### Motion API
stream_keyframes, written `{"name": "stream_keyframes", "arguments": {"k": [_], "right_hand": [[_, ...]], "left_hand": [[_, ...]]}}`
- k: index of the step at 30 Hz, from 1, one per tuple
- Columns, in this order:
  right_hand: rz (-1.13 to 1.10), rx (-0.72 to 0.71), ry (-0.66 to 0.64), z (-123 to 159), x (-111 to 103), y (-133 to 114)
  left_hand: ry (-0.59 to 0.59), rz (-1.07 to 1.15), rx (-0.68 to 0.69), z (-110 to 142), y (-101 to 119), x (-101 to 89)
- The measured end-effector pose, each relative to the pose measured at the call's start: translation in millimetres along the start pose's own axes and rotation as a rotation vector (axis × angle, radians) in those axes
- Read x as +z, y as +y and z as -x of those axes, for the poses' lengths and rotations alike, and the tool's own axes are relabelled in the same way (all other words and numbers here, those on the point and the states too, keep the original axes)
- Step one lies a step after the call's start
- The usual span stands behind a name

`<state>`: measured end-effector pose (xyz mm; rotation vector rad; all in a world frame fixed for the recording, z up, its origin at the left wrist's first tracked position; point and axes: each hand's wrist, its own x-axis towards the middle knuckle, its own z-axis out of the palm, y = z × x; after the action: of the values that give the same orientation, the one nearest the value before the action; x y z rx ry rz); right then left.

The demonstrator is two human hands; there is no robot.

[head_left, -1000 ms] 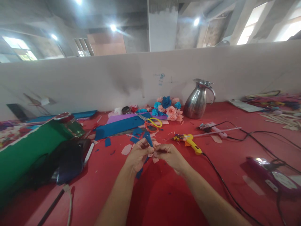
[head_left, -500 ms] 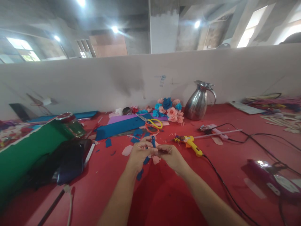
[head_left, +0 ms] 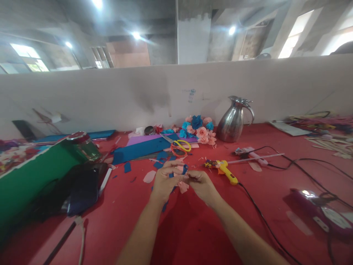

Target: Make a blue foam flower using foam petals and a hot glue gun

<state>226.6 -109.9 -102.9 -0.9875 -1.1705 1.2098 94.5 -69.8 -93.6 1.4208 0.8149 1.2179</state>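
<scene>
Paper (head_left: 185, 169), deep blue and curled small, stands at the fingertips of a worker's left hand (head_left: 164, 181), closed on it above a red table (head_left: 193, 235). The right hand (head_left: 203, 184) meets the left, its fingers drawn together in a narrow pinch just beside the curl; whether it also grips the piece cannot be told from here. Scraps lie around and below the hands, among them a pale pink piece (head_left: 149, 177) and a blue offcut (head_left: 127, 167). Beyond them, yellow-handled scissors (head_left: 182, 141) rest with their blades over a long blue sheet (head_left: 138, 149), which partly covers a purple sheet (head_left: 134, 140). A bunch of pink and blue flowers (head_left: 202, 133) sits against the low white wall (head_left: 104, 95), beside a polished steel pitcher (head_left: 231, 123) (the shiniest thing on the table). To the right of the hands lies a yellow glue gun (head_left: 228, 173), its black cord trailing toward the near edge, with a pale pink tool (head_left: 256, 156) farther back. At far left, a red-lidded jar (head_left: 87, 147) leans by a green panel (head_left: 46, 173), and a dark phone-like slab (head_left: 84, 191) lies nearer the worker. Ceiling lights glare over the wall.
</scene>
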Motion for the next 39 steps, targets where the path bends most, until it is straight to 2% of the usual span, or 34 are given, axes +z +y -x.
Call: {"name": "stream_keyframes", "arguments": {"k": [4,9,12,17,21,27,34,39], "right_hand": [[0.047,-0.038,0.031,-1,-1,1],[0.039,-0.04,0.009,-1,-2,-1],[0.043,-0.03,-0.016,-2,-3,-1],[0.117,-0.047,-0.017,-2,-3,0],[0.189,-0.065,0.026,-1,-3,0],[0.194,-0.083,0.022,-2,-3,-1],[0.211,-0.089,0.015,-1,-1,0],[0.235,-0.105,0.034,-2,-4,1]], "left_hand": [[0.027,0.005,0.018,1,-4,3.9],[-0.062,0.073,-0.088,-1,6,4.4],[-0.084,0.05,-0.087,-2,9,1.1],[0.026,0.024,-0.006,-2,-1,-0.8],[0.077,0.056,-0.014,-2,-5,1.5],[-0.04,0.084,-0.082,-2,2,2.8],[0.031,0.03,-0.034,-3,2,1.8],[-0.065,0.051,-0.07,-3,3,2.6]]}}
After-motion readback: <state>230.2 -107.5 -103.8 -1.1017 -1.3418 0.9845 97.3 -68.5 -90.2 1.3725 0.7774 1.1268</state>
